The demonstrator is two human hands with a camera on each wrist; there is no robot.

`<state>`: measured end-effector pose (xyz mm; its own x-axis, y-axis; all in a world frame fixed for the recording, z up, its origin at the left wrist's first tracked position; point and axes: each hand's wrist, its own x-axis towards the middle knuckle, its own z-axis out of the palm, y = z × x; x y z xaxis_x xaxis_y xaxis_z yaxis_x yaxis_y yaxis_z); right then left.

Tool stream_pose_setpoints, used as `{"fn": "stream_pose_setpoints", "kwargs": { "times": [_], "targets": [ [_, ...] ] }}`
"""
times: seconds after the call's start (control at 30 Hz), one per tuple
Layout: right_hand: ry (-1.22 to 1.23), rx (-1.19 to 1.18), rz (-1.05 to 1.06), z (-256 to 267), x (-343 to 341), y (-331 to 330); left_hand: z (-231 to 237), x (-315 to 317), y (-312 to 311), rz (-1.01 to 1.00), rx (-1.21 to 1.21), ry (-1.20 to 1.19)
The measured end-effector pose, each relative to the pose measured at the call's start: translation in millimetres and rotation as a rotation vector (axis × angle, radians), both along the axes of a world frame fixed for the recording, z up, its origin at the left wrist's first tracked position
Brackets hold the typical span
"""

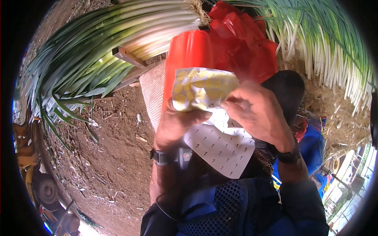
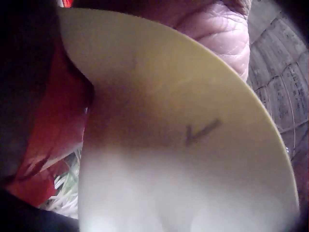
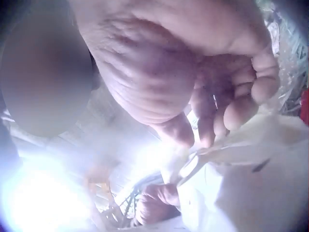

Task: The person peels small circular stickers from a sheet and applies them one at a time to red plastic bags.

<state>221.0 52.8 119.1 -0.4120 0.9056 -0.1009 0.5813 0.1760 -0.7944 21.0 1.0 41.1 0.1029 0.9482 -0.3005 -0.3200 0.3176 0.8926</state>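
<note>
A sheet of round yellow stickers [image 1: 206, 80] is held up above the lap in the head view. White paper [image 1: 220, 149] printed with rows of small dark marks hangs below it, bent and creased. My left hand [image 1: 175, 124] grips the lower left of the sheet, thumb across its front. With thumb and fingertips together, my right hand [image 1: 260, 110] pinches the sheet's lower right edge; the right wrist view shows these fingertips [image 3: 207, 137] at the paper's fold. Curved paper [image 2: 193, 159] with one dark mark fills most of the left wrist view.
A red plastic stool-like object [image 1: 189, 49] and a crumpled red bag [image 1: 244, 43] stand just beyond the sheet. Leeks [image 1: 118, 39] lie on a rack at the left, and more long white-stemmed leeks [image 1: 323, 51] at the right. Loose soil [image 1: 106, 145] covers the ground.
</note>
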Motion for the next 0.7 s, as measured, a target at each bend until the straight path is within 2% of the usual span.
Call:
{"fn": "stream_pose_setpoints", "kwargs": {
  "times": [0.1,0.3,0.4,0.5,0.6,0.67,0.7],
  "targets": [
    [-0.050,-0.067,0.007,-4.8,-2.4,-1.4,2.0,0.1,1.2,-0.029,-0.081,0.004],
    [-0.102,-0.121,0.029,-14.9,0.1,1.1,9.4,3.9,6.1,-0.055,-0.012,0.042],
    [-0.055,-0.273,-0.028,-28.1,4.5,5.6,7.2,4.5,5.1,-0.067,-0.028,0.030],
    [0.012,-0.363,-0.071,-37.0,12.5,16.1,4.2,4.1,2.3,-0.063,-0.057,0.055],
    [0.377,-0.487,-0.282,-31.7,16.3,38.2,7.8,3.7,0.7,-0.086,-0.142,0.058],
    [0.541,-0.357,-0.249,-28.4,11.8,50.6,-4.7,3.3,0.2,-0.146,0.180,0.400],
    [0.443,-0.243,-0.229,-29.5,5.5,54.2,-11.2,3.7,0.8,-0.150,0.323,0.540]
  ]
}}
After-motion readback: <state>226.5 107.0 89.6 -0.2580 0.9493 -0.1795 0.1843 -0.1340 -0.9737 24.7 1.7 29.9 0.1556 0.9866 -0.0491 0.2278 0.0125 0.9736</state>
